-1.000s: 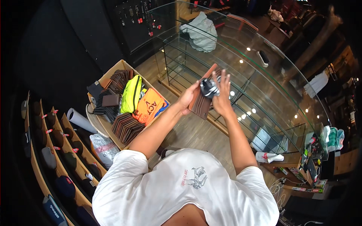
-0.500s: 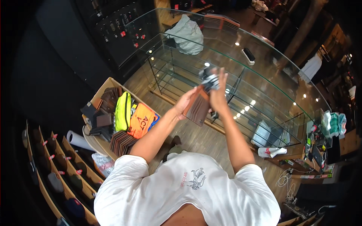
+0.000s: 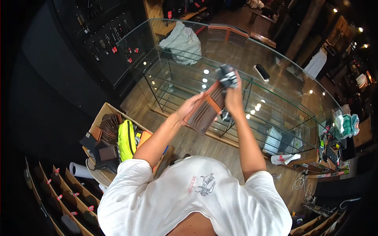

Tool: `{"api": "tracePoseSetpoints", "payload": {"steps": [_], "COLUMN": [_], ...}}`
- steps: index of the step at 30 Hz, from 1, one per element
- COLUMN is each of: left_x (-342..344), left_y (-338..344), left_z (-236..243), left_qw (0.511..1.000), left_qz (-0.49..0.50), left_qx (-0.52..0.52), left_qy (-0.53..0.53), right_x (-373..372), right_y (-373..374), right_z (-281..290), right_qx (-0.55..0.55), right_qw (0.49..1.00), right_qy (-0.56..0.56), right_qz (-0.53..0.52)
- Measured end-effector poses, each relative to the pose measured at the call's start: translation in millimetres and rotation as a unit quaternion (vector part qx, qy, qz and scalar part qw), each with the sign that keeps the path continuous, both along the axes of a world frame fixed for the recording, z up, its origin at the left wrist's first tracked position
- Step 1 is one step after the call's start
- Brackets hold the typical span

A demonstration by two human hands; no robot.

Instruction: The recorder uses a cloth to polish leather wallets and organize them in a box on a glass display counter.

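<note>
One brown wallet (image 3: pixel 201 117), unfolded, is held up at twelve o'clock from the wearer, near a glass display case (image 3: pixel 291 84). The left hand (image 3: pixel 188 110) clamps its left edge; the right hand (image 3: pixel 234 100) is closed around a blurred black-and-white cloth (image 3: pixel 227 76) at its far side. Whether that hand also touches the wallet cannot be told. Apparently leather, the wallet looks light, bendable at its fold, firm in its panels, hardly fragile but perhaps slick; its long outer edges seem the surest hold. A box (image 3: pixel 98 117) of goods stands at ten o'clock, a brush (image 3: pixel 261 73) at one.
</note>
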State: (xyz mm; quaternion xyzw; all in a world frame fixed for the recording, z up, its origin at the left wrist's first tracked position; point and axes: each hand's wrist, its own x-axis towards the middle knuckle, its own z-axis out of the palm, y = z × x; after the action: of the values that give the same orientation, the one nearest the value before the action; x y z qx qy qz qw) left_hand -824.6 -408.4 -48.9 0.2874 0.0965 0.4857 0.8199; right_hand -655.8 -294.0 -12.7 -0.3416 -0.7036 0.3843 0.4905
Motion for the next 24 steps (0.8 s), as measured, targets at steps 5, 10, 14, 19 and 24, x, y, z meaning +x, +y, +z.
{"api": "tracePoseSetpoints", "payload": {"steps": [5, 10, 14, 19, 24], "left_x": [-17.8, -44.6, -41.5, -15.6, 35.8], "left_y": [14.5, 30.0, 45.3, 56.8, 66.0], "left_z": [15.8, 14.1, 33.6, 2.7, 0.9], "left_qw": [0.997, 0.997, 0.991, 0.966, 0.886], "left_qz": [0.035, -0.04, -0.048, 0.246, 0.396], "left_qx": [-0.042, -0.06, -0.064, 0.049, 0.138], "left_qy": [-0.05, -0.043, -0.111, -0.057, 0.196], "right_x": [19.8, 1.9, 8.2, -0.5, 3.9], "right_y": [20.5, -9.8, 12.6, 35.2, 40.4], "right_z": [8.8, 1.0, -11.9, 16.5, 20.7], "right_qx": [-0.145, -0.184, -0.176, -0.006, 0.043], "right_qw": [0.988, 0.976, 0.977, 0.963, 0.97], "right_qy": [-0.049, 0.092, 0.111, 0.173, 0.105], "right_qz": [-0.021, 0.066, -0.044, -0.207, -0.215]}}
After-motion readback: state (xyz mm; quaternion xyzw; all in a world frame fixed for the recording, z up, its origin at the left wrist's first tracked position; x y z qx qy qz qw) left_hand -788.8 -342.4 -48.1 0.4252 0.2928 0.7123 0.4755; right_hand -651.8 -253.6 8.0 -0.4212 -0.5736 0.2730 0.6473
